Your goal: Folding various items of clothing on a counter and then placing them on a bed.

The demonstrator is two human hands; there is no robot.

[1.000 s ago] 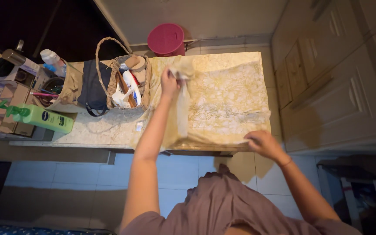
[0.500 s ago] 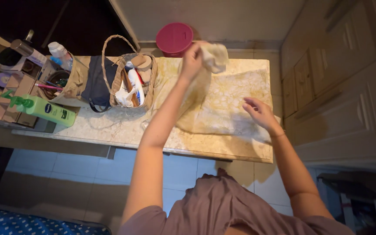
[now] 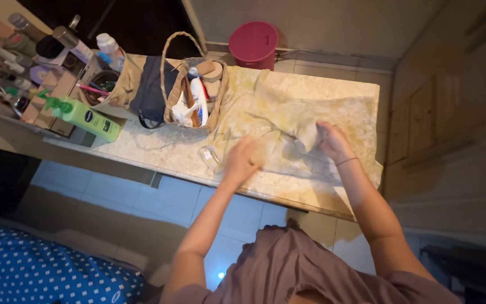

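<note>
A pale yellow patterned cloth [image 3: 288, 107] lies crumpled on the marble-topped table [image 3: 158, 152]. My right hand [image 3: 333, 141] grips a bunched fold of the cloth near the table's middle right. My left hand [image 3: 242, 160] rests on the cloth's near left edge, fingers curled, blurred by motion; I cannot tell whether it grips the fabric. A small clear object [image 3: 209, 155] lies on the table just left of my left hand.
A woven basket [image 3: 195, 93] with tubes and bottles stands left of the cloth, next to a dark bag [image 3: 150, 93]. A green pump bottle [image 3: 82, 115] and boxes of toiletries sit at the far left. A pink bucket [image 3: 252, 44] stands behind the table; cabinets line the right.
My left hand came down from the far edge to the near left of the cloth. My right hand closed on a fold, and the cloth bunched up. The view shifted right.
</note>
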